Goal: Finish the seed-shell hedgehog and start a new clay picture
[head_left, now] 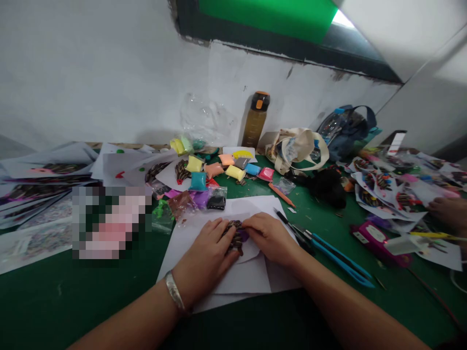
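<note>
My left hand [208, 253] lies flat on white paper [251, 277], its fingers extended over a cluster of dark brown, pale-striped pieces that look like seeds [233, 236]. From the other side my right hand [272, 236] reaches to the cluster's right edge, thumb and fingertips pressed together. Beside those fingertips is a small purple patch [243, 235], maybe soft clay. Whatever the right fingertips pinch is hidden. Just beyond the hands sit small packets of coloured clay, among them a black packet [217, 199] and a teal packet [197, 181].
Right of the paper lie a black pen [282, 216] and blue tweezers [339, 257]. A magenta device [381, 243] sits farther right, near another person's hand [448, 214]. Stacked decorated sheets [47, 175] cover the left. A bottle [255, 119] and cloth bag [292, 150] stand by the wall.
</note>
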### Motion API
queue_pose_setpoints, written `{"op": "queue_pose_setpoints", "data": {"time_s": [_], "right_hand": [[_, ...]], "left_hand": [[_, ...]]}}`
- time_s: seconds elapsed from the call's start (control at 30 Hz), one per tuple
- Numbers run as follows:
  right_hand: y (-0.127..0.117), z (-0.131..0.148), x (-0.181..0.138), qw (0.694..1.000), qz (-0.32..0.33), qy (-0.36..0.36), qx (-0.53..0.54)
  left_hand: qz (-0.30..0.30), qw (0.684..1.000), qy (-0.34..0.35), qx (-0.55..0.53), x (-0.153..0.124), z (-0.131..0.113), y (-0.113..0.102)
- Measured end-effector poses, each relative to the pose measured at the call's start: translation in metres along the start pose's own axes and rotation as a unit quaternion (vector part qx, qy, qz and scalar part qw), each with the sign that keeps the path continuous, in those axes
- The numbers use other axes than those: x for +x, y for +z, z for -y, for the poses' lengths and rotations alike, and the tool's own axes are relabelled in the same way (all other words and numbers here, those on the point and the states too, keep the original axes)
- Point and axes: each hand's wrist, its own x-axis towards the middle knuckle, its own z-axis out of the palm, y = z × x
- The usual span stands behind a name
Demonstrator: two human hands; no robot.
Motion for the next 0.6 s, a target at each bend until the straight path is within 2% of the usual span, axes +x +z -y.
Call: {"op": "queue_pose_setpoints", "data": {"time_s": [0.2,0.6], "right_hand": [[0.0,-0.003,0.002,0.999,-0.006,-0.013,-0.029],[0.011,-0.004,0.003,1.0,-0.018,-0.007,-0.011]], "left_hand": [[0.024,1.0,0.002,0.015,0.001,0.0,-0.001],[0.009,0.999,0.013,0.03,0.002,-0.001,0.0]]}}
